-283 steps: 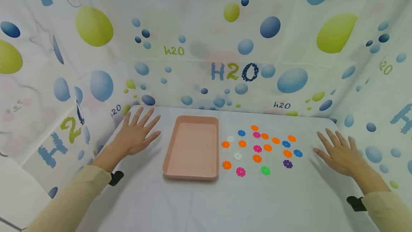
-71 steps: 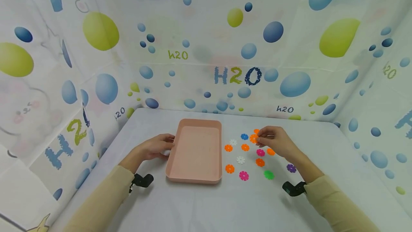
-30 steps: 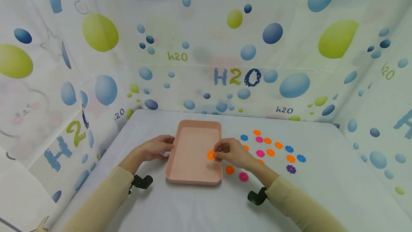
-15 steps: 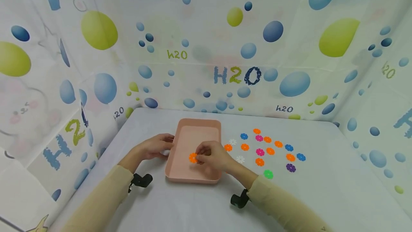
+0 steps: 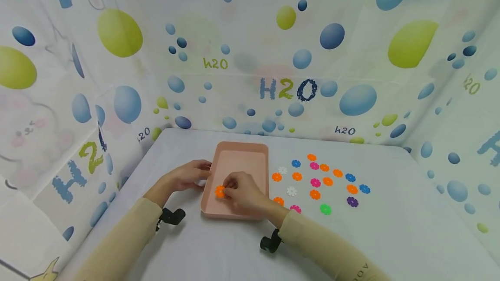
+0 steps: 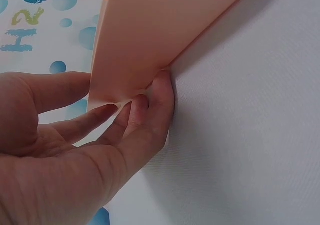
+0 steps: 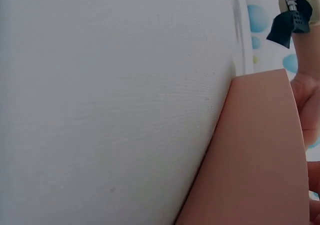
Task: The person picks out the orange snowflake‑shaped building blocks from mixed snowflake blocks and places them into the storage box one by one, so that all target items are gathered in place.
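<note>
My right hand (image 5: 247, 192) pinches an orange flower-shaped disc (image 5: 220, 191) between thumb and fingers, low over the front left part of the pink tray (image 5: 236, 217). A sliver of orange shows past the tray rim in the left wrist view. My left hand (image 5: 188, 176) lies at the tray's left side, its relaxed fingers (image 6: 162, 90) touching the outer wall near the base. In the right wrist view, the tray's outer wall (image 7: 250, 150) hides most of the work; the left hand (image 7: 307, 105) shows beyond it.
Several more notched discs lie spread on the white tablecloth right of the tray: orange (image 5: 314, 194), blue (image 5: 350, 178), pink (image 5: 315, 182), white (image 5: 291, 191), green (image 5: 325, 209) and purple (image 5: 353, 202). A patterned curtain (image 5: 242, 68) encloses the table's back and sides.
Both hands first lay flat and apart on the cloth. The left came to the tray's side; the right took an orange disc from the scattered ones and carried it left over the tray.
</note>
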The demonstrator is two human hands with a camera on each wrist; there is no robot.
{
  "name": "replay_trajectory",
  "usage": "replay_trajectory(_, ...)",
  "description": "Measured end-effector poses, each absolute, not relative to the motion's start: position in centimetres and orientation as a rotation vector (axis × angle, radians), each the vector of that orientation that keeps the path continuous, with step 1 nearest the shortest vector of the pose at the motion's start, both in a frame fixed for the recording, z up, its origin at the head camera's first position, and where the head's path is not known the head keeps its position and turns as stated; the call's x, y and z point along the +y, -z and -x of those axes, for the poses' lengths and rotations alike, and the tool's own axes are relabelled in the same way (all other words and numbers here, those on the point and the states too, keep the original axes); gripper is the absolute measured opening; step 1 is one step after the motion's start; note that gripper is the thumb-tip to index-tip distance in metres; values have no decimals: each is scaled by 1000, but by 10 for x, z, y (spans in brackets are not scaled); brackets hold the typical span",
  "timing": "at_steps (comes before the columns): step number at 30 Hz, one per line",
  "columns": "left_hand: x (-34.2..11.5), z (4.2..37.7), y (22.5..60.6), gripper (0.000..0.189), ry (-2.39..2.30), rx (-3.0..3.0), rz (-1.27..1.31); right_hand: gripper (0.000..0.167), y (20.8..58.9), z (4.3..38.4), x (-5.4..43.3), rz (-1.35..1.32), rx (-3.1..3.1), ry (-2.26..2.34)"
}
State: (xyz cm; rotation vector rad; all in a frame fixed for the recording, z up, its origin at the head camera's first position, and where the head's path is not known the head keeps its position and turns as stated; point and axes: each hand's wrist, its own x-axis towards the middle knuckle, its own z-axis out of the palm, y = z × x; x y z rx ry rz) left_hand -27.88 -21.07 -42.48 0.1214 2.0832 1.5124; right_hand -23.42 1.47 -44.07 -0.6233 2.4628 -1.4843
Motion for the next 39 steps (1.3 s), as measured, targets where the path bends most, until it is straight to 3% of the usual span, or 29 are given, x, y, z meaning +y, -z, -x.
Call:
replay_trajectory(8,-212,278,425,56,-1523,2079,-123,5,443,235,2,502,2429,1483)
replay_trajectory(39,-209,277,422,56,-1491,2103,-72,5,449,239,1,492,2581,1245)
